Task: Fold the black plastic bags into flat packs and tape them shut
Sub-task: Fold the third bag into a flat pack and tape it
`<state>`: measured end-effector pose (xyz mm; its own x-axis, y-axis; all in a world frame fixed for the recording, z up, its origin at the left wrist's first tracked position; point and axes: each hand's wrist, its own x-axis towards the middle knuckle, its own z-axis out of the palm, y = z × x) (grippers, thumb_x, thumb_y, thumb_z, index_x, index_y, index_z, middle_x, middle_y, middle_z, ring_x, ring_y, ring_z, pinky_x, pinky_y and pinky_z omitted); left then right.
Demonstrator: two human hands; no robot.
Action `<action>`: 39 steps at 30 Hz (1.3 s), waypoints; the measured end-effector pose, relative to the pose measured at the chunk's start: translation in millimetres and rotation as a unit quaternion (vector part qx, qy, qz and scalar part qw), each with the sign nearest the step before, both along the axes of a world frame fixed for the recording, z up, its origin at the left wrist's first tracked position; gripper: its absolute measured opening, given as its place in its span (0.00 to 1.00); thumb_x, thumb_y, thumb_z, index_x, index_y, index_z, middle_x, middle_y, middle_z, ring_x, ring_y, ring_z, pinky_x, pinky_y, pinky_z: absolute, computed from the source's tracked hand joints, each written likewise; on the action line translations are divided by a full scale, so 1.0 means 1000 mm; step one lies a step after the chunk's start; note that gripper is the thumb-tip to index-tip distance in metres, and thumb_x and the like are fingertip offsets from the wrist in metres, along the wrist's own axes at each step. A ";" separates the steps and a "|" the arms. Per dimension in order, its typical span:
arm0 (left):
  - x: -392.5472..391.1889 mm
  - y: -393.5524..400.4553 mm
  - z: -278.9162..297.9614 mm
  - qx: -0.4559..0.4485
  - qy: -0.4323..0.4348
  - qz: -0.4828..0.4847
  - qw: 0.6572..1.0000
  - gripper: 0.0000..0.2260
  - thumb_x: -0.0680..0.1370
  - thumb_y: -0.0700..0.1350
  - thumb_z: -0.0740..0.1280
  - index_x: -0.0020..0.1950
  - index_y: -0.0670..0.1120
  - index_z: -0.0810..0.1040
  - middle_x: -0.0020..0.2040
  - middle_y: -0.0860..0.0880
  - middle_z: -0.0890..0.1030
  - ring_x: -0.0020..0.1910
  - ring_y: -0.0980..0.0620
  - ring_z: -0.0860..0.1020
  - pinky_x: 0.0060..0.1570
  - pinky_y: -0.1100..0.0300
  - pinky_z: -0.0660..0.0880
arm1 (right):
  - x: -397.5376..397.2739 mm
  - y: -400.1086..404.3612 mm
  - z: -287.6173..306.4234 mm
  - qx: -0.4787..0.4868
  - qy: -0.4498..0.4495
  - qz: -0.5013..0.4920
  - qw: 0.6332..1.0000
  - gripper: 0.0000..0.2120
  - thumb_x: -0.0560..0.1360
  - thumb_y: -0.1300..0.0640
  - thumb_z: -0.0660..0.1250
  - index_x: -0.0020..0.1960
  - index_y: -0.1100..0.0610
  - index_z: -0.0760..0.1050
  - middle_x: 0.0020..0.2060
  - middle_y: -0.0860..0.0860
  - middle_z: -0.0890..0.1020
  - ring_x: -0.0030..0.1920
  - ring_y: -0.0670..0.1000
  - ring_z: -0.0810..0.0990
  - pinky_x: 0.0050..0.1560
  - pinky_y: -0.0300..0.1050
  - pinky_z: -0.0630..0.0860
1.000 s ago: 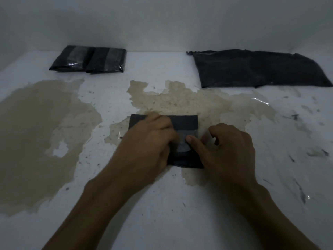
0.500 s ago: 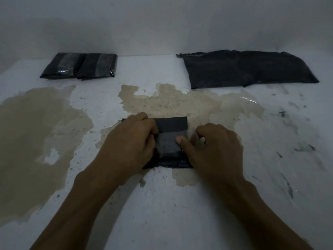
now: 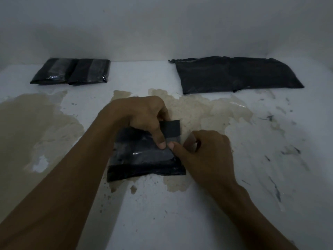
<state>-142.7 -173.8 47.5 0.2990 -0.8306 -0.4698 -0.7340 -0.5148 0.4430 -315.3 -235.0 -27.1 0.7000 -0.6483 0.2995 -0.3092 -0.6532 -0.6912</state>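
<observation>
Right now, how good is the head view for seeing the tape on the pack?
Head view: dim and grey, soft with slight blur; wide-angle bowing at the edges. Small glare streaks mark the tape on the pack; its edges blend into black plastic.

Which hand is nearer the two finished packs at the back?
Left. The left hand lies below-right of the finished packs; the right hand sits farther right and nearer the camera.

The left hand (image 3: 142,118) hides the folded pack's (image 3: 144,159) far left corner; both forearms run off the bottom edge.
</observation>
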 end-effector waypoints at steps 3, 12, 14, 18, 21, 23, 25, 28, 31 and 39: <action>0.006 0.013 0.000 -0.068 0.042 0.029 0.996 0.19 0.58 0.43 0.83 0.45 0.44 0.82 0.40 0.48 0.85 0.37 0.51 0.83 0.41 0.54 0.82 | -0.001 -0.004 0.003 0.088 -0.046 0.018 0.995 0.15 0.68 0.48 0.75 0.29 0.55 0.79 0.24 0.47 0.79 0.27 0.46 0.79 0.29 0.35 0.75; 0.001 0.051 0.017 -0.184 0.169 0.059 0.967 0.25 0.57 0.42 0.84 0.50 0.42 0.81 0.45 0.44 0.86 0.42 0.44 0.85 0.42 0.48 0.82 | -0.007 -0.008 0.026 0.367 -0.147 0.151 0.906 0.09 0.66 0.55 0.76 0.33 0.60 0.82 0.32 0.60 0.83 0.33 0.56 0.82 0.32 0.43 0.76; -0.001 0.056 0.018 -0.203 0.195 0.058 0.958 0.25 0.57 0.43 0.82 0.51 0.42 0.81 0.45 0.43 0.86 0.43 0.42 0.85 0.43 0.47 0.82 | -0.008 -0.009 0.028 0.411 -0.145 0.171 0.884 0.10 0.64 0.52 0.77 0.34 0.59 0.83 0.36 0.61 0.84 0.38 0.62 0.82 0.38 0.53 0.77; -0.007 0.061 0.023 -0.234 0.218 0.039 0.947 0.22 0.59 0.37 0.83 0.50 0.40 0.81 0.45 0.42 0.86 0.43 0.42 0.85 0.42 0.50 0.82 | -0.009 -0.013 0.029 0.486 -0.137 0.214 0.836 0.15 0.64 0.47 0.76 0.36 0.61 0.82 0.40 0.64 0.81 0.45 0.64 0.79 0.48 0.59 0.72; -0.013 0.064 0.026 -0.254 0.233 0.024 0.938 0.19 0.61 0.34 0.79 0.49 0.39 0.80 0.45 0.42 0.86 0.43 0.42 0.85 0.42 0.52 0.82 | -0.009 -0.016 0.027 0.500 -0.128 0.238 0.823 0.19 0.64 0.47 0.77 0.38 0.64 0.81 0.40 0.62 0.82 0.45 0.63 0.78 0.48 0.60 0.71; -0.015 0.065 0.027 -0.267 0.240 0.016 0.933 0.17 0.61 0.33 0.78 0.48 0.40 0.81 0.45 0.42 0.86 0.44 0.42 0.85 0.43 0.52 0.82 | -0.010 -0.017 0.028 0.523 -0.131 0.257 0.802 0.17 0.64 0.49 0.77 0.39 0.63 0.82 0.39 0.59 0.84 0.42 0.60 0.81 0.45 0.56 0.76; -0.017 0.066 0.029 -0.277 0.246 0.011 0.929 0.17 0.61 0.33 0.78 0.48 0.40 0.82 0.46 0.42 0.86 0.44 0.42 0.85 0.43 0.53 0.82 | -0.011 -0.016 0.032 0.560 -0.140 0.272 0.770 0.11 0.63 0.53 0.77 0.38 0.60 0.83 0.36 0.55 0.85 0.39 0.53 0.84 0.41 0.46 0.80; -0.021 0.066 0.032 -0.294 0.249 0.004 0.923 0.16 0.61 0.34 0.78 0.47 0.40 0.82 0.45 0.44 0.86 0.44 0.45 0.85 0.43 0.57 0.81 | -0.010 -0.014 0.034 0.628 -0.144 0.270 0.715 0.13 0.61 0.52 0.80 0.38 0.59 0.83 0.36 0.54 0.84 0.39 0.52 0.83 0.41 0.44 0.80; -0.024 0.065 0.034 -0.307 0.247 0.000 0.919 0.16 0.60 0.33 0.77 0.46 0.40 0.81 0.44 0.45 0.86 0.43 0.47 0.85 0.41 0.59 0.81 | -0.010 -0.012 0.033 0.683 -0.148 0.258 0.667 0.15 0.59 0.51 0.81 0.37 0.60 0.82 0.35 0.55 0.83 0.38 0.53 0.81 0.40 0.44 0.80; -0.027 0.066 0.038 -0.298 0.215 -0.010 0.930 0.17 0.59 0.35 0.79 0.45 0.41 0.81 0.43 0.45 0.86 0.41 0.46 0.85 0.39 0.57 0.82 | -0.005 -0.008 0.026 0.693 -0.108 0.248 0.669 0.30 0.53 0.53 0.84 0.51 0.64 0.82 0.48 0.60 0.83 0.44 0.55 0.84 0.47 0.48 0.81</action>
